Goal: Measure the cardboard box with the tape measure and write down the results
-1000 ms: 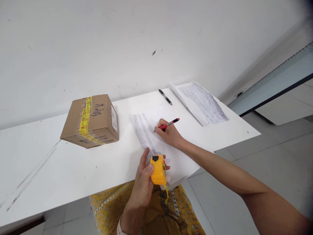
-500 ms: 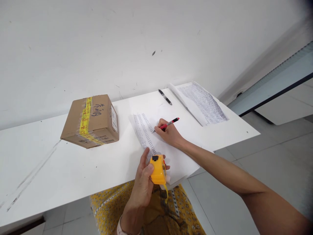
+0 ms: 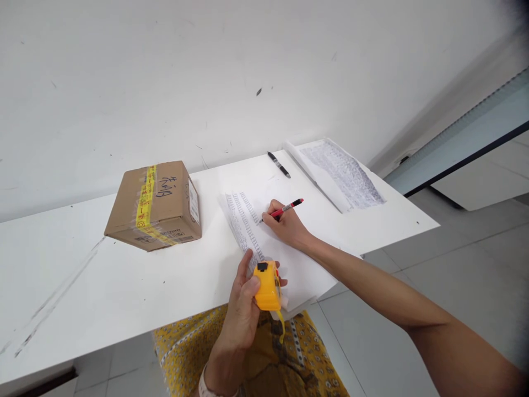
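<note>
My left hand is closed around a yellow tape measure with a black button on top; a short end of its yellow tape hangs down. In my right hand is a red and black pen, slanted, its tip at a sheet of paper. Columns of small handwriting run along the left side of this sheet. The tape measure and my left fingers are over the sheet's near part, and hide some of it.
A taped cardboard box stands on the white table, left of the paper. Further back lie a black pen and another sheet densely covered in writing. The wall rises behind the table.
The right hand and pen tip have shifted very slightly to the right on the sheet. The left hand keeps its hold on the tape measure. The view has moved a little.
</note>
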A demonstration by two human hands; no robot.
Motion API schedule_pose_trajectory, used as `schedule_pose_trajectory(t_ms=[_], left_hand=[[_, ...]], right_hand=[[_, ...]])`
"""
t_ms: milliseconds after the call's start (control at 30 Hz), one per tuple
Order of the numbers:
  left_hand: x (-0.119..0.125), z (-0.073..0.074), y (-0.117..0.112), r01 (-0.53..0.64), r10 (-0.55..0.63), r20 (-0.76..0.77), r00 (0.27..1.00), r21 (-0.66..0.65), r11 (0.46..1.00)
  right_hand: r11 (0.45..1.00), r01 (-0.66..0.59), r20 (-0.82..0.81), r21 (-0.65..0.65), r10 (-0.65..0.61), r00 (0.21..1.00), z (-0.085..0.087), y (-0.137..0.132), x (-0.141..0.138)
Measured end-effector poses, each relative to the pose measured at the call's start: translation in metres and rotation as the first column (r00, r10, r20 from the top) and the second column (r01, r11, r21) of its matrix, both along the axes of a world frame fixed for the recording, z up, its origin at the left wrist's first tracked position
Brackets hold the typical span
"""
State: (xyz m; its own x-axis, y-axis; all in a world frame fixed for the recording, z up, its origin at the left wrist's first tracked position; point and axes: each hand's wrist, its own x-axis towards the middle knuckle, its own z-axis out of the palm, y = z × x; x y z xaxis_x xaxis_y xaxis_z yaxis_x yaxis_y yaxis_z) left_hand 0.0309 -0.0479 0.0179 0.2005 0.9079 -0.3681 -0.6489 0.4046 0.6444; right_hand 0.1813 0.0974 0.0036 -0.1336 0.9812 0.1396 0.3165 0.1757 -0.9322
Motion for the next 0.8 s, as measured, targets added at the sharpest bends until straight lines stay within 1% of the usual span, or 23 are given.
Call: schedule_pose_trajectory(t_ms=[300, 533, 667, 800], left_hand=[[0.0007, 0.0008, -0.0004, -0.003, 0.003, -0.005, 1.0, 0.011, 1.0], [0.0001, -0.0004, -0.0008, -0.004, 0.004, -0.002, 1.0, 0.008, 1.0], [0.0002, 0.0011, -0.0004, -0.003, 0.003, -0.009, 1.0, 0.0, 1.0], [0.0001, 0.0013, -0.0001, -0.001, 0.001, -0.007, 1.0, 0.001, 1.0]], right_hand=[[1.0, 0.015, 0.007, -0.016, -0.015, 1.0, 0.0, 0.0003, 0.0006], [1.0, 0.018, 0.017, 0.004, -0.018, 1.0, 0.0027, -0.0004, -0.0001], [1.0, 0.027, 0.017, -0.01, -0.027, 0.999, 0.0017, 0.0001, 0.0006], [1.0, 0.026, 0.012, 0.01, -0.026, 1.0, 0.0003, 0.0003, 0.0003]])
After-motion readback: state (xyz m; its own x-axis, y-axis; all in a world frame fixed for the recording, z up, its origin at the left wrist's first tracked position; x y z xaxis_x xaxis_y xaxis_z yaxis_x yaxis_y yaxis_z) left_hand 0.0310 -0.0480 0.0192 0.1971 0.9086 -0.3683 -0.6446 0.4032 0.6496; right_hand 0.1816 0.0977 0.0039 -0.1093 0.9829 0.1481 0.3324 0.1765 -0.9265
